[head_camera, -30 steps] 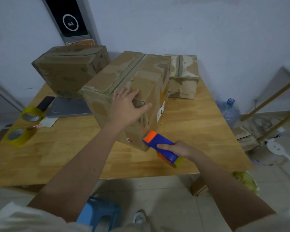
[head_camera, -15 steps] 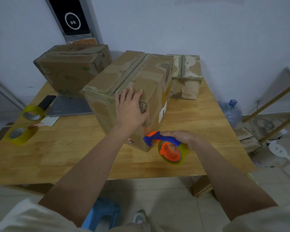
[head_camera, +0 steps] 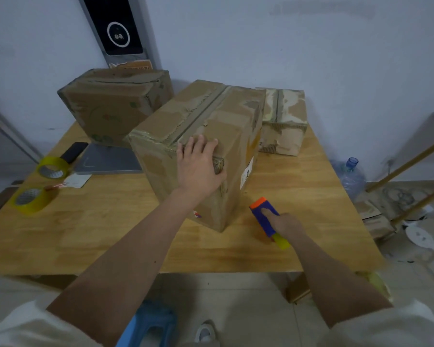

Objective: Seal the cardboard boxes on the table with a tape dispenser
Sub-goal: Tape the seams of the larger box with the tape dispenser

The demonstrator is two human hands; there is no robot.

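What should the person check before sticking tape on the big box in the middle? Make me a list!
1. Big box held steady: ok, the left hand lies flat on its near top edge.
2. Tape dispenser in hand: ok, the right hand grips it.
3. Dispenser at the seam: not ok, it is low over the table, beside the box.
4. Top flaps closed: ok, they meet along the middle seam.
5. Tape end ready to stick: cannot tell, too blurred.
6. Spare tape rolls out of the way: ok, at the table's left edge.
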